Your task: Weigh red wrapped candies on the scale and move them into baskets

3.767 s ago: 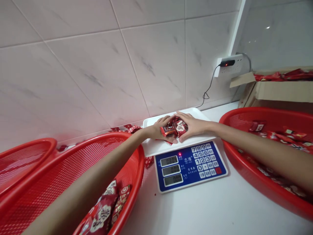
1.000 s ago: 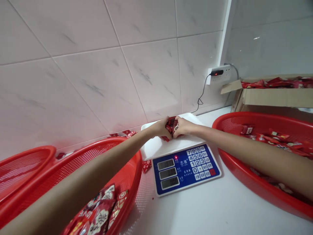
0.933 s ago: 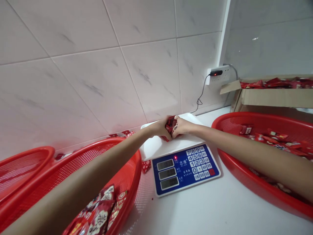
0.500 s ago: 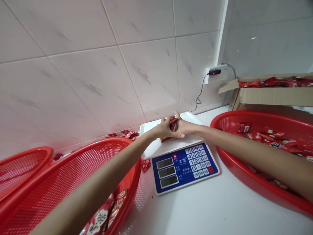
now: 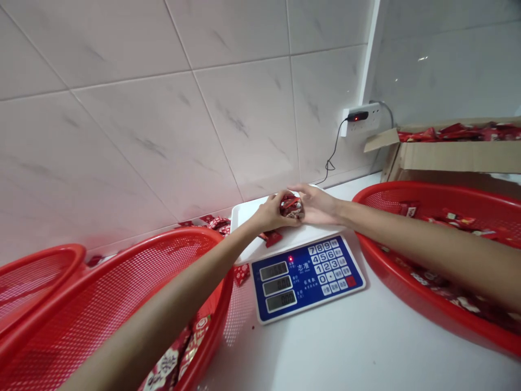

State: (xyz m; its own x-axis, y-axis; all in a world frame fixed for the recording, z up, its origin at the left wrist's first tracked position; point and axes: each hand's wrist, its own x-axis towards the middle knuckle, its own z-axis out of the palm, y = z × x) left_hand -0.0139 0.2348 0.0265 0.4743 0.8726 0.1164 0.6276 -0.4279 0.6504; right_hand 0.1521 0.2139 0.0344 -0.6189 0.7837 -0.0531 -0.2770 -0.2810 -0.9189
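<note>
Over the white pan (image 5: 244, 217) of a digital weighing scale (image 5: 305, 296), my left hand (image 5: 273, 213) is closed around a bunch of small red packets (image 5: 291, 207). My right hand (image 5: 319, 205) is just to the right, its fingers stretched out behind and beside the bunch. Whether its palm touches the packets I cannot tell. Beneath my left hand, another red packet (image 5: 272, 238) lies on the pan. The scale's blue panel has a keypad and three displays; the top reading is too faint to make out.
Red plastic baskets stand at left (image 5: 195, 234) and right (image 5: 407, 190), both with red packets inside. An open cardboard box (image 5: 448, 157) of packets is at the back right. A black cord runs from the wall socket (image 5: 362, 120). More packets (image 5: 220, 224) lie along the wall.
My right hand has shifted slightly right and its fingers have straightened. The packet bunch shows more clearly in my left hand, and the packet below it is more exposed.
</note>
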